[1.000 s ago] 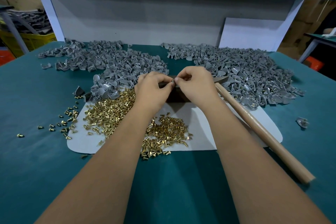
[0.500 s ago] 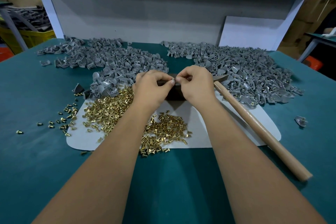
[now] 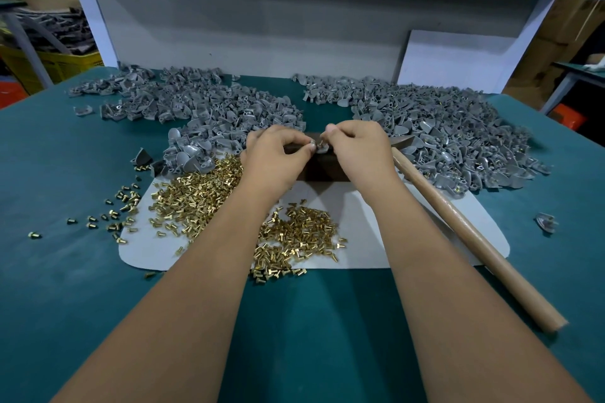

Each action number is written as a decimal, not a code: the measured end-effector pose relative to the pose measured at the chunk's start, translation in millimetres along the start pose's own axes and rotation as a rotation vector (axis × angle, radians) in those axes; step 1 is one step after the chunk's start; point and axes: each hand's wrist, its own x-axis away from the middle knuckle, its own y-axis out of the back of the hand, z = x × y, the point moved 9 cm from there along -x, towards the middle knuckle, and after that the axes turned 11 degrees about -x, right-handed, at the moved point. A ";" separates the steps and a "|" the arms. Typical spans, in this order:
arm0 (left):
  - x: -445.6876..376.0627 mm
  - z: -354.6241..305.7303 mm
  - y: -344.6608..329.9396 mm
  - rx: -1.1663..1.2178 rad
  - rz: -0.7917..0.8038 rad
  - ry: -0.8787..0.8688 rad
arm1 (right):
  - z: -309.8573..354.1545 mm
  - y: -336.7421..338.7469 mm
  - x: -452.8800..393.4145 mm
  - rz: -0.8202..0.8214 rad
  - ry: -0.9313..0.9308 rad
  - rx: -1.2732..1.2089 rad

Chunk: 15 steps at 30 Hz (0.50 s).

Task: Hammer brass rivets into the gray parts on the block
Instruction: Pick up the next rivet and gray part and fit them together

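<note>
Pinching one gray part [image 3: 320, 148] over the dark block [image 3: 319, 170], left hand [image 3: 278, 154] and right hand [image 3: 358, 149] both have fingertips curled on it; rivet there too small to confirm. Brass rivets [image 3: 196, 196] piled on white mat [image 3: 360, 206]; hammer handle [image 3: 471, 235] lies right.

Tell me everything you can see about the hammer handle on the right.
The hammer handle is a plain, light brown wooden rod, round in section with a flat cut end nearest the camera. It lies flat and diagonal, partly on the pale mat and partly on the green table, running up toward the dark block. No hand holds it; its head is hidden behind the right hand.
</note>
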 end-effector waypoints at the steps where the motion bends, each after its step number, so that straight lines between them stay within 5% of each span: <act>1: -0.1 0.7 -0.3 0.007 0.002 0.004 | -2.4 1.1 0.2 -0.005 -0.035 -0.067; 15: -3.4 2.5 -5.2 0.081 0.017 -0.019 | 0.9 -5.9 -0.2 0.017 0.019 0.069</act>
